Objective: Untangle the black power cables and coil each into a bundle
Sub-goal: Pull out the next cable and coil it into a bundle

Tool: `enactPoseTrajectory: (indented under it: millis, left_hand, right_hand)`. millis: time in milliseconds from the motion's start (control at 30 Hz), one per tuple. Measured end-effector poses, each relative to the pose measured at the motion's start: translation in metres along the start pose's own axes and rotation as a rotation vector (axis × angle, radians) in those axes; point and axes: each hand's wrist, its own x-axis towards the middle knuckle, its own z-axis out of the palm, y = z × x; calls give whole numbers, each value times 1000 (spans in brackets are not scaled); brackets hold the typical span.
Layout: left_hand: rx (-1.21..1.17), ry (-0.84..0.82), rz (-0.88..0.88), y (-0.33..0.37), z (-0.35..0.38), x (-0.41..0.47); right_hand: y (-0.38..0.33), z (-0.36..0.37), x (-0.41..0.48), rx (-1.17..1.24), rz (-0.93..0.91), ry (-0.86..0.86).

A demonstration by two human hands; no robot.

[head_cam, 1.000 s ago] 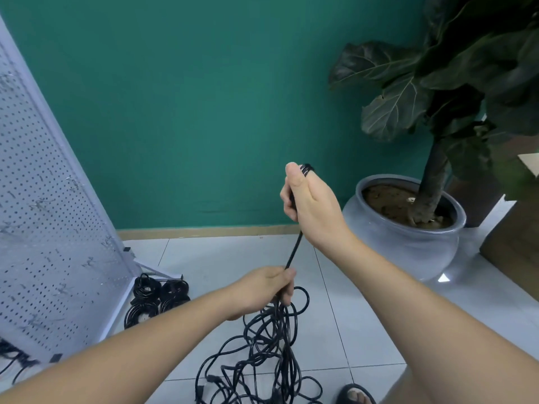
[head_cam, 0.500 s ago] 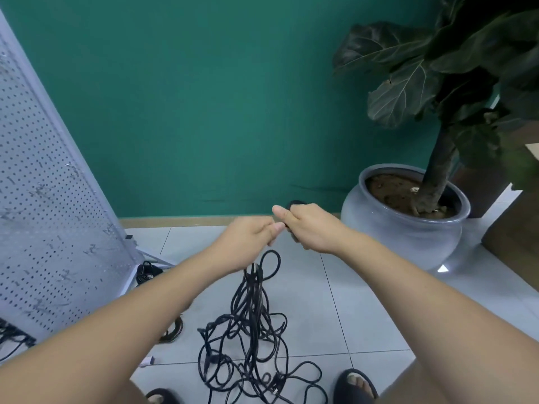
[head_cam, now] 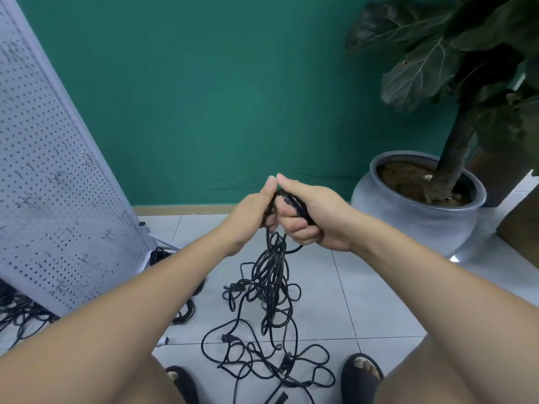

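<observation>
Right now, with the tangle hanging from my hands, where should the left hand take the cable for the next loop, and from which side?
Probably the narrow neck of the tangled cables, just under the right hand, where the strands hang bunched and near vertical. Slide the left hand down from its left side; lower down the loops spread across the floor.

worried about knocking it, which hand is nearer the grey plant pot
Right. Both hands grip the black cable; the right hand is left of the grey plant pot, the left hand farther left.
</observation>
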Motion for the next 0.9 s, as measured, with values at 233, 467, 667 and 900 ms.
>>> enactPoseTrajectory:
  millis: [233,467,667,900]
  left_hand:
    - [222,-77,-32,-30,1,-5]
    - [533,-160,-112,-34,31,-21]
    - [585,-111,27,-36,23,-16]
    - [574,-167,105,-29,5,-17]
  right_hand:
    - [-20,-8,-10,30,-193,145]
    - [-22,-13,-11,-9,-264,221]
    - [-26,-25,-7,-24,-317,362]
    - [-18,-46,6,-354,-291,528]
